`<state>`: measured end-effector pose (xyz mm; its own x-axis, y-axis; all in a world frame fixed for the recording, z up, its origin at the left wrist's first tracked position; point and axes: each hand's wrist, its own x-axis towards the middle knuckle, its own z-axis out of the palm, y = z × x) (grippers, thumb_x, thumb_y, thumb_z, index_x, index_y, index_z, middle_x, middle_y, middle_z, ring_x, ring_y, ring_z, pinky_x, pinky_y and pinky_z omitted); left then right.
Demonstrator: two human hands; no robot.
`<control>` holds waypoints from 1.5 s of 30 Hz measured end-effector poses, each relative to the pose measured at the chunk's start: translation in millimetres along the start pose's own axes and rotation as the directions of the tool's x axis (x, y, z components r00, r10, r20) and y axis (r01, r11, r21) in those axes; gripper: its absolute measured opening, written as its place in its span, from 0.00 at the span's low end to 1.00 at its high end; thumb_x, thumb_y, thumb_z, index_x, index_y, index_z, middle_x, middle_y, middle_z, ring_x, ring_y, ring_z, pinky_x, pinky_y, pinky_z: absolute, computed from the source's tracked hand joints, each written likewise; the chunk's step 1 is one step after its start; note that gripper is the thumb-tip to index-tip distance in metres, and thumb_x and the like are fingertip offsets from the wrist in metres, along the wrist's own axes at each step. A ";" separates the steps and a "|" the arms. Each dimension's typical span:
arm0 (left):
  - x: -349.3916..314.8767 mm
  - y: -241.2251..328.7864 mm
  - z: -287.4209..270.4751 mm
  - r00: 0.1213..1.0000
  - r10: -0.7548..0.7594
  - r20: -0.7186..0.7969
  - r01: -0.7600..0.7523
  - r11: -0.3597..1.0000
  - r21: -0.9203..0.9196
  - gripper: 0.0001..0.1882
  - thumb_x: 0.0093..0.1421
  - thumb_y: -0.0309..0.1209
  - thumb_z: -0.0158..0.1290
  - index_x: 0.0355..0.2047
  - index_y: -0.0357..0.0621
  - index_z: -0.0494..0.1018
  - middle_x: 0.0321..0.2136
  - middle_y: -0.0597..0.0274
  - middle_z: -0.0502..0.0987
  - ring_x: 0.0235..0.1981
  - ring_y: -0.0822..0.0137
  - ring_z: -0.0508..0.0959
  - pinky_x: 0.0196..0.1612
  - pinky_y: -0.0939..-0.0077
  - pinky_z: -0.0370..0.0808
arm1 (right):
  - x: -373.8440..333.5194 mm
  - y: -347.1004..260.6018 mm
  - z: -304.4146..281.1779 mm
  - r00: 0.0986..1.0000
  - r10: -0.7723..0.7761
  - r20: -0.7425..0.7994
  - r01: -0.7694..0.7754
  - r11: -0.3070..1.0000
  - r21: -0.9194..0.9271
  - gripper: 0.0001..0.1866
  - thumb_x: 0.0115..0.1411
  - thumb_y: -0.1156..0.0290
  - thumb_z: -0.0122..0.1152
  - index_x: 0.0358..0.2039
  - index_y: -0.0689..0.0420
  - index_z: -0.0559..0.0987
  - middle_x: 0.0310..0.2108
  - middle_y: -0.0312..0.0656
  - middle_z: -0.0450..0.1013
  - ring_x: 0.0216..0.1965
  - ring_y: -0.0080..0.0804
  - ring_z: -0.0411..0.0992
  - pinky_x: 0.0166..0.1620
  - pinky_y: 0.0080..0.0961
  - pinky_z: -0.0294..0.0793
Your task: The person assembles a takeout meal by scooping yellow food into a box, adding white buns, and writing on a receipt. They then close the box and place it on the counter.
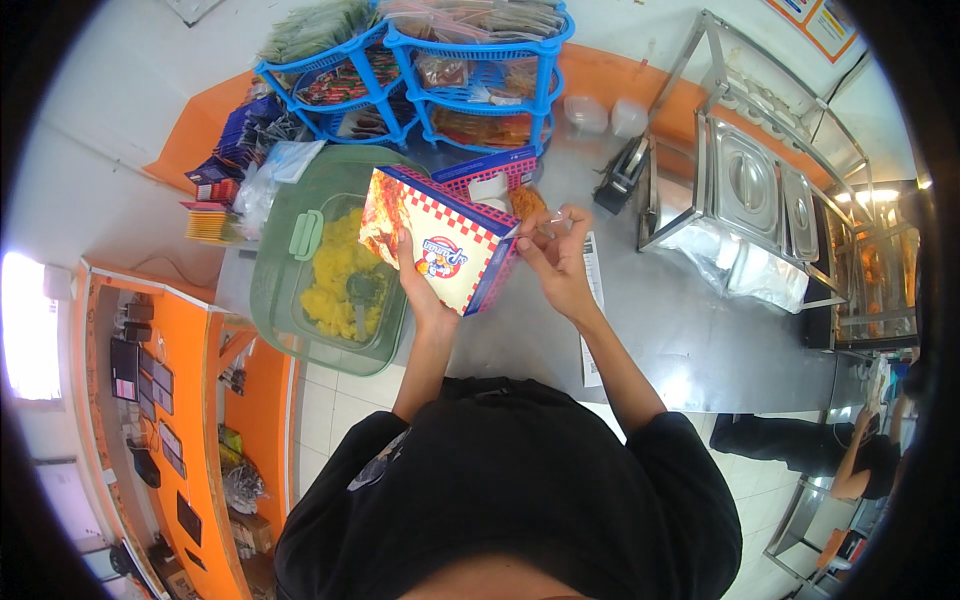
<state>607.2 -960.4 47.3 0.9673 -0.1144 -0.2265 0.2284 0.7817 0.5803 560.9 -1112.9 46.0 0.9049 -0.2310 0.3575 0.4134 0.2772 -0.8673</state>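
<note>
My left hand grips a printed cardboard food box, its thumb lying on the cream-coloured face with a red check border. The box is tilted, and its lid stands raised at the far side. Inside show white tubs and a brown, crisp-looking piece of fried food. At the box's right corner, the fingers of my right hand are pinched together on its edge; something small and clear may be between them. Left of the box sits a green lidded tub with yellow rice and a scoop in it.
Blue tiered racks with packets stand at the back. Clear cups and a black dispenser lie beyond my right hand. A steel food warmer fills the counter's right. A paper slip lies nearby. Another person is far right.
</note>
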 end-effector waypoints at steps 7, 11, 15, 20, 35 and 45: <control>1.0 -1.2 -2.8 0.999 -0.021 0.028 0.021 1.000 -0.003 0.28 0.63 0.51 0.41 0.51 0.39 0.63 0.43 0.55 0.75 0.40 0.65 0.78 0.43 0.69 0.76 | -8.9 2.3 6.8 0.997 -0.053 -0.055 0.041 0.977 -0.208 0.23 0.59 0.80 0.55 0.42 0.50 0.50 0.42 0.47 0.74 0.38 0.24 0.69 0.38 0.19 0.68; -0.1 -0.8 -4.2 0.996 -0.068 0.052 0.069 0.997 -0.026 0.27 0.64 0.50 0.40 0.52 0.39 0.63 0.43 0.55 0.75 0.40 0.64 0.78 0.44 0.68 0.76 | -6.8 1.6 2.5 0.972 -0.236 -0.012 0.193 0.823 -0.534 0.23 0.57 0.79 0.58 0.41 0.52 0.52 0.37 0.45 0.76 0.38 0.23 0.70 0.40 0.19 0.68; -2.7 -4.0 -6.1 0.980 -0.169 0.106 0.180 0.979 -0.098 0.27 0.65 0.49 0.38 0.53 0.41 0.62 0.44 0.55 0.75 0.41 0.64 0.78 0.44 0.68 0.76 | -1.7 4.6 5.0 0.983 -0.137 -0.125 0.112 0.976 -0.186 0.26 0.54 0.78 0.63 0.41 0.52 0.53 0.35 0.45 0.76 0.35 0.22 0.70 0.40 0.19 0.66; 0.3 -5.6 -9.2 0.965 -0.225 0.137 0.237 0.968 -0.082 0.27 0.65 0.49 0.36 0.54 0.41 0.62 0.44 0.54 0.75 0.41 0.63 0.78 0.44 0.66 0.77 | -4.5 5.0 18.6 0.971 -0.117 -0.208 0.127 0.991 0.035 0.30 0.52 0.77 0.65 0.45 0.51 0.53 0.38 0.41 0.71 0.40 0.24 0.66 0.44 0.23 0.65; -2.8 20.6 -3.6 0.942 -0.305 0.140 0.292 0.950 0.108 0.26 0.64 0.47 0.41 0.53 0.39 0.62 0.43 0.52 0.76 0.39 0.63 0.79 0.43 0.68 0.78 | 29.8 -92.0 -3.1 0.751 -0.059 0.658 0.644 0.288 -0.709 0.10 0.44 0.70 0.67 0.27 0.48 0.76 0.45 0.33 0.65 0.46 0.35 0.61 0.45 0.33 0.57; -7.6 16.7 -2.1 0.907 -0.376 0.188 0.375 0.926 0.044 0.26 0.63 0.47 0.44 0.52 0.39 0.63 0.42 0.51 0.76 0.39 0.62 0.80 0.43 0.67 0.78 | 44.1 -112.4 4.7 0.638 0.124 0.760 0.742 0.164 -0.650 0.15 0.41 0.65 0.68 0.29 0.53 0.74 0.44 0.36 0.64 0.48 0.35 0.60 0.43 0.33 0.57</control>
<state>603.4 -945.2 57.1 0.8126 -0.5131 -0.2765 0.5787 0.6539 0.4873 554.8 -1149.8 160.9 0.7056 0.5957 0.3838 0.6737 -0.7319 -0.1024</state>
